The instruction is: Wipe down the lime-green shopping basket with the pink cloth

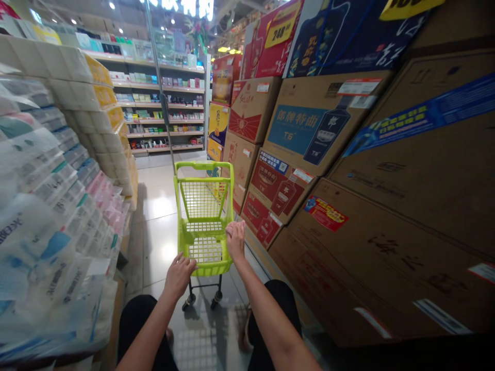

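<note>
A small lime-green plastic shopping cart (204,225) with a grid basket and black wheels stands on the floor between my knees. My left hand (179,276) grips its lower left edge, with the fingers curled over the rim. In my right hand (236,243) is a crumpled pinkish cloth (230,228), pressed to the cart's right side about halfway up. Part of the cloth is hidden by the fingers. No goods show inside the basket.
Packs of tissue paper (58,232) are piled along the left. Stacked cardboard liquor cartons (309,123) line the right side closely. Shelves of small goods (166,98) stand at the back, beyond the tiled floor (157,206). A thin pole (164,103) rises behind the cart.
</note>
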`<state>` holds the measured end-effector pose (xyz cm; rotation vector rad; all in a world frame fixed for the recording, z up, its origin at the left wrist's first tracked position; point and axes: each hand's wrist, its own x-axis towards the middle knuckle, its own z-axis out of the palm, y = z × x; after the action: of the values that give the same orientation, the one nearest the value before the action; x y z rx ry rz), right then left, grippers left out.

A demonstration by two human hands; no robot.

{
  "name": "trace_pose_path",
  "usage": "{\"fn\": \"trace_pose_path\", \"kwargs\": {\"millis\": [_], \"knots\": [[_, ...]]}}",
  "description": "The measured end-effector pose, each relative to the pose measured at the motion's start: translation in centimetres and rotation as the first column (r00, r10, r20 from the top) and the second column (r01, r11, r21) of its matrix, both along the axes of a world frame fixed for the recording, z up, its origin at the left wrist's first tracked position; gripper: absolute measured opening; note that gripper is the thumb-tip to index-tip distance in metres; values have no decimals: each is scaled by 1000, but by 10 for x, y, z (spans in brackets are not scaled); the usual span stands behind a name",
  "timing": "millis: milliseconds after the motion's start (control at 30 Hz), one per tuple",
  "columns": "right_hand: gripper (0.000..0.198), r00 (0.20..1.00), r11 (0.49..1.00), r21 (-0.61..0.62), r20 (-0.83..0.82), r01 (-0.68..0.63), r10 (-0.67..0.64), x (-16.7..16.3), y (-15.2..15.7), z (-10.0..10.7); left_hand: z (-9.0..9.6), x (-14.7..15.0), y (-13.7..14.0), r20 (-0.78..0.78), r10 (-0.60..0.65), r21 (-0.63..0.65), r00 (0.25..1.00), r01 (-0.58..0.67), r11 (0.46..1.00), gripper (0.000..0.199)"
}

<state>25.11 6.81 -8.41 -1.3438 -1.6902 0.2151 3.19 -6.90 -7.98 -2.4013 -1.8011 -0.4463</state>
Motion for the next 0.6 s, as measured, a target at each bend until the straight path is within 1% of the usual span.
{"fn": "trace_pose_path", "kwargs": {"millis": [33, 100, 167, 200, 233, 300, 367, 433, 467, 533, 567, 600], "knots": [[31, 1000, 1000, 14, -10, 25, -25, -4, -10, -9, -1, 2, 2, -4, 5, 8, 1000, -5, 1000, 25], [34, 998, 997, 53, -27, 60, -58, -16, -40, -31, -3, 13, 6, 1, 22, 23, 1000, -23, 999, 25], [35, 999, 994, 109, -29, 32, -29, -25, -68, -51, -6, 28, 9, 10, 42, 28, 999, -42, 999, 27], [35, 1000, 992, 128, -22, -4, 7, -25, -77, -56, -7, 35, 10, 12, 49, 25, 999, -49, 998, 28], [35, 999, 990, 135, -16, -37, 40, -22, -81, -58, -7, 42, 11, 15, 52, 21, 999, -53, 998, 30], [32, 998, 992, 110, -21, -56, 58, -4, -73, -50, -6, 52, 12, 20, 46, 10, 999, -46, 999, 34], [29, 999, 998, 53, -30, -38, 40, 21, -57, -36, -2, 55, 13, 28, 16, -6, 999, -16, 1000, 36], [30, 999, 1000, 12, -50, -2, 3, 36, -48, -27, 4, 52, 17, 38, -36, -6, 999, 36, 999, 39], [33, 998, 1000, 3, -60, 17, -17, 35, -50, -27, 7, 48, 21, 44, -65, 1, 997, 65, 998, 40], [37, 995, 998, 25, -82, 53, -51, 17, -66, -34, 13, 39, 28, 59, -117, 8, 991, 117, 993, 43], [39, 995, 997, 53, -85, 51, -46, 3, -77, -40, 15, 34, 32, 73, -140, 0, 987, 140, 990, 44], [35, 998, 996, 91, -68, -5, 11, -10, -89, -45, 16, 30, 36, 93, -157, -13, 983, 159, 987, 44]]}}
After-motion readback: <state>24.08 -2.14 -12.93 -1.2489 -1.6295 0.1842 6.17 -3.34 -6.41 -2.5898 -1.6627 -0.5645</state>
